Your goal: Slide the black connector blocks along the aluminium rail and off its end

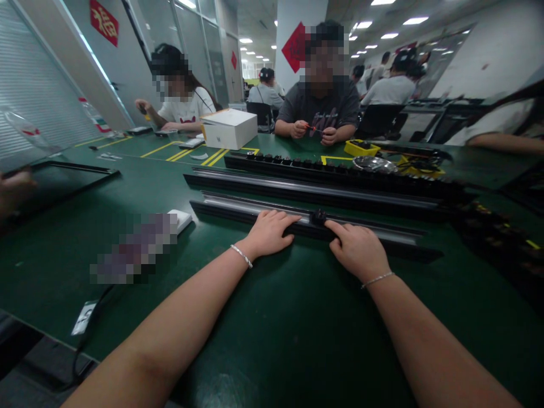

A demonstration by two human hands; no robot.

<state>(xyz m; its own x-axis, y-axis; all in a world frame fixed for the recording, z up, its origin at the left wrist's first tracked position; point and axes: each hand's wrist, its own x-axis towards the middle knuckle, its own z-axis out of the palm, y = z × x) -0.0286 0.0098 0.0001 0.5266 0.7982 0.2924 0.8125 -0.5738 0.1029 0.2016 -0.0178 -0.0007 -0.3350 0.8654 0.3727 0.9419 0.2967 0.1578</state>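
Two long black rails lie crosswise on the green table, and my hands are at the nearer rail (229, 211). My left hand (272, 231) rests on it with the fingers stretched out, the index finger pointing right. A small black part (318, 216) sits on this rail between my two hands. My right hand (361, 249) reaches the part's right side with an extended index finger, the thumb apart below it and the other fingers bent. Neither hand is wrapped round anything. Just behind lies the second black rail (297, 186).
Farther back, a row of small black parts (314, 164) runs along another strip. A white box (232, 127), yellow trays (361, 148) and a power strip (181, 221), partly blurred out, are on the green table (255, 323). Co-workers sit opposite; another person's hand (17, 190) shows at left.
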